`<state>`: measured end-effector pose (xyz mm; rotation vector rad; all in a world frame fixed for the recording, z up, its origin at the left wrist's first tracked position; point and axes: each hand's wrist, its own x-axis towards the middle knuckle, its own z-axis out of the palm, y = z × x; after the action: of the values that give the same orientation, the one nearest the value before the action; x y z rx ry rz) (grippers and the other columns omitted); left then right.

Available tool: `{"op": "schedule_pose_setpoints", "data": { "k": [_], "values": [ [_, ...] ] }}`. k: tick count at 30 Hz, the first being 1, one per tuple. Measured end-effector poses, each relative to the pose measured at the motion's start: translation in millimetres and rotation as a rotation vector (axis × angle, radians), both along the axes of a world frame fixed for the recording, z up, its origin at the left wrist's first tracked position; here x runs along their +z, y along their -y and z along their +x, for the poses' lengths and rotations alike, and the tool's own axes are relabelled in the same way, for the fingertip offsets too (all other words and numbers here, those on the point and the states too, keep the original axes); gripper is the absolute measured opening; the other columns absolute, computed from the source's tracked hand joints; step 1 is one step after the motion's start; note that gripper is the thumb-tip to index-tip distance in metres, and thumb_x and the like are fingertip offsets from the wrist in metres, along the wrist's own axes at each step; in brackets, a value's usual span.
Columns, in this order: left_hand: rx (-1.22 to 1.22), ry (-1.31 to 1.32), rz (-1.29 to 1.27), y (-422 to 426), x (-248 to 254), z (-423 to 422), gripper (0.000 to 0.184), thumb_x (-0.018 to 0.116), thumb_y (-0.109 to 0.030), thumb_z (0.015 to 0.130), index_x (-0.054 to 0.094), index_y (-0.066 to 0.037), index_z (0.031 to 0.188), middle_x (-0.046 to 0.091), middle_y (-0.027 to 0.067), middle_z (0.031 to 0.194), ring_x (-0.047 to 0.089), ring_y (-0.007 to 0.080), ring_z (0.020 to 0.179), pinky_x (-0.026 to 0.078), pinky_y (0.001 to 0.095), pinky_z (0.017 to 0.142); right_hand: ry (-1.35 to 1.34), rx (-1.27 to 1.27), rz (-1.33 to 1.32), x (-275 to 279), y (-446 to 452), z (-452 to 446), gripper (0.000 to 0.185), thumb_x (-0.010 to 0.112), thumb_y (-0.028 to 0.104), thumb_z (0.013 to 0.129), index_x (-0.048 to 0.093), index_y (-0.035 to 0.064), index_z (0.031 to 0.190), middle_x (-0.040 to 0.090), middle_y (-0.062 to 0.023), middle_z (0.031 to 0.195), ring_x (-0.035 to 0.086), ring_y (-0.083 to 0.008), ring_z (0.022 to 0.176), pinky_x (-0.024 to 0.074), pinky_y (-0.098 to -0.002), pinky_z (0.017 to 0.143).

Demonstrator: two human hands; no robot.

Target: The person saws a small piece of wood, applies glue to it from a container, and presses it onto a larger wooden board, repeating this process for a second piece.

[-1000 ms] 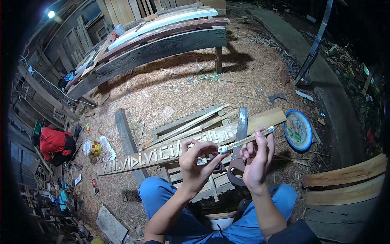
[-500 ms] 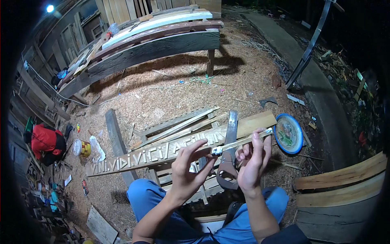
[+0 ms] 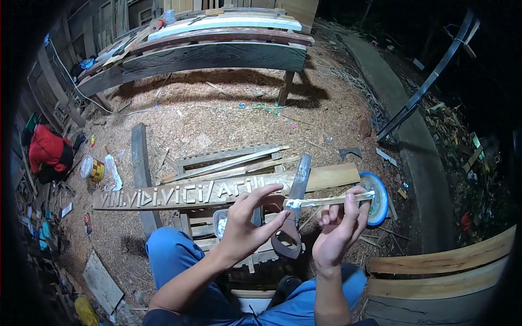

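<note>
My right hand [image 3: 336, 239] is closed on a thin wooden strip [image 3: 333, 200], pinching it between thumb and fingers. White paste, like glue, shows on both ends of the strip. My left hand [image 3: 244, 231] has its thumb and index finger apart around the strip's left end, apparently without gripping it. Below lies a long wooden board [image 3: 157, 199] with raised letters made of wood pieces, reading roughly "VINI.VIDI.VICI/ARIL"; my left hand covers part of it. A handsaw [image 3: 300, 179] rests across the board, its handle toward me.
A blue-rimmed basin [image 3: 385, 201] stands at the board's right end. A white tub [image 3: 219, 223] sits behind my left hand. Planks lie on a long bench [image 3: 217, 58]; more boards [image 3: 440, 258] are at lower right. A paint bucket [image 3: 93, 169] stands left on the shavings-covered ground.
The view has shifted, so the board and saw appear farther left. The strip in my right hand is now more level. My left thumb and index finger remain apart near its end.
</note>
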<state>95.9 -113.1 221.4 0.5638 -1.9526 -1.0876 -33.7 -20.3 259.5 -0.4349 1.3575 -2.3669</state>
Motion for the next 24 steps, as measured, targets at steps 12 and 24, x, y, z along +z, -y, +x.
{"op": "schedule_pose_setpoints", "data": {
  "k": [12, 24],
  "values": [
    [-0.105, -0.024, -0.139, 12, 18, 10, 0.043, 0.081, -0.011, 0.081, 0.07, -0.008, 0.122, 0.075, 0.0066, 0.097, 0.071, 0.0177, 0.086, 0.046, 0.0318, 0.078, 0.036, 0.015, 0.011, 3, 1, 1, 0.019, 0.055, 0.024, 0.101, 0.05, 0.0113, 0.115, 0.039, 0.0038, 0.074, 0.039, -0.0064, 0.058, 0.0351, -0.0245, 0.052],
    [-0.146, -0.035, -0.191, 19, 21, 13, 0.036, 0.082, -0.011, 0.08, 0.073, -0.009, 0.115, 0.073, 0.0057, 0.085, 0.068, 0.0195, 0.078, 0.047, 0.0326, 0.075, 0.112, 0.066, 0.06, 8, 3, -1, 0.017, 0.056, 0.033, 0.1, 0.056, 0.0178, 0.107, 0.037, 0.0044, 0.068, 0.038, -0.0075, 0.058, 0.0329, -0.0226, 0.053]
  ]
}}
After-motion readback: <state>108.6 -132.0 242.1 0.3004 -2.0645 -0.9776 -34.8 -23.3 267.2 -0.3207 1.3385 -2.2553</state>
